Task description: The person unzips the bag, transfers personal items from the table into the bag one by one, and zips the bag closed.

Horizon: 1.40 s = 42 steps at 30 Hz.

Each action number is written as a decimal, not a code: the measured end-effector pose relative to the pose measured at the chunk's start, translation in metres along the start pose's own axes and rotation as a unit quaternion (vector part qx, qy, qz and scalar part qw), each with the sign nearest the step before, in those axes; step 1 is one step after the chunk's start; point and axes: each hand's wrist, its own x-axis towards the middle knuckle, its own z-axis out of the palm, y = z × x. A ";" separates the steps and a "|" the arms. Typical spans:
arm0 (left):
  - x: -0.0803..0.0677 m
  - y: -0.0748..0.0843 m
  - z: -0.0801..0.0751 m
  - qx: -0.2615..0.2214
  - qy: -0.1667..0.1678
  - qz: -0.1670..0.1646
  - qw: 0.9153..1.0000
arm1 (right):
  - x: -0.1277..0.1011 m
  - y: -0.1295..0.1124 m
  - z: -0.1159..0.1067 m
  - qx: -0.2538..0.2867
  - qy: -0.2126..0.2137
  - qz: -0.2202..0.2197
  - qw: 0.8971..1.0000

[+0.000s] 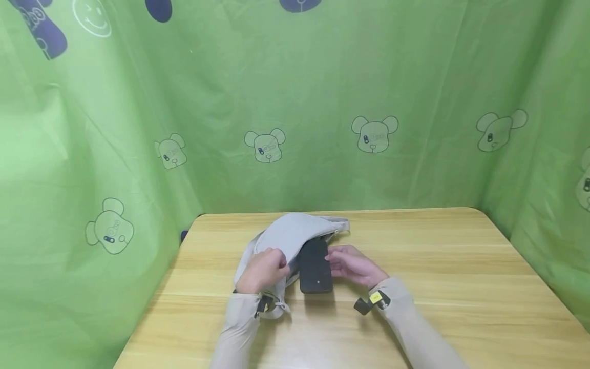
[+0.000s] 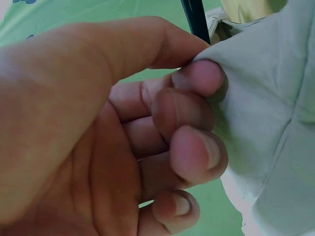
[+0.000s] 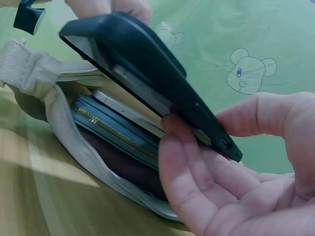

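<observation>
A grey fabric sling bag [image 1: 288,234] lies on the wooden table [image 1: 438,266], its zip opening facing right. My left hand [image 1: 264,268] pinches the bag's fabric [image 2: 261,123] between thumb and fingers [image 2: 197,76], holding the opening up. My right hand [image 1: 351,266] grips a phone in a black case [image 1: 315,267], fingers [image 3: 182,162] under it and thumb beside it. The phone [image 3: 142,69] is tilted, its far end at the bag's mouth. Inside the bag [image 3: 54,108] I see a teal zipped pouch [image 3: 115,135], a pale flat item [image 3: 125,110] and something dark brown [image 3: 123,164].
A green curtain [image 1: 295,102] printed with bear faces surrounds the table on three sides. The bag's strap and dark buckle [image 1: 265,305] lie near my left wrist. Bare tabletop stretches to the right and in front of the bag.
</observation>
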 end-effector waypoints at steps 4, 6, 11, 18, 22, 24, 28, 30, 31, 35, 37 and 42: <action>0.000 -0.001 0.001 0.001 0.003 0.000 1.000 | 0.005 0.004 0.005 0.004 0.031 0.001 1.000; 0.000 -0.001 0.001 0.004 0.003 0.000 1.000 | 0.007 0.007 0.007 0.002 0.046 0.004 0.999; 0.001 -0.002 0.002 0.013 0.001 -0.002 1.000 | 0.013 0.012 0.013 -0.002 0.070 0.007 0.998; 0.004 -0.001 0.000 0.019 -0.002 0.000 1.000 | 0.017 0.011 0.019 0.011 0.099 -0.002 0.995; 0.003 -0.001 0.000 0.014 0.003 0.003 1.000 | 0.019 0.011 0.021 0.018 0.107 -0.007 0.994; 0.003 -0.001 0.000 0.014 0.004 0.004 1.000 | 0.020 0.012 0.022 0.018 0.108 -0.009 0.994; 0.001 -0.001 0.001 0.013 0.003 0.003 1.000 | 0.020 0.015 0.022 0.023 0.116 -0.012 0.993; 0.001 -0.001 0.002 0.010 0.002 0.003 1.000 | 0.020 0.016 0.021 0.030 0.121 -0.016 0.992; 0.001 -0.001 0.002 0.008 0.002 0.003 1.000 | 0.021 0.017 0.021 0.033 0.122 -0.018 0.992; 0.001 -0.002 0.004 0.008 0.001 -0.001 1.000 | 0.022 0.019 0.023 0.046 0.129 -0.025 0.990; 0.001 -0.002 0.004 0.009 0.002 -0.001 1.000 | 0.022 0.018 0.024 0.050 0.133 -0.025 0.989; 0.001 -0.002 0.004 0.011 0.005 0.001 1.000 | 0.022 0.018 0.026 0.069 0.142 -0.032 0.987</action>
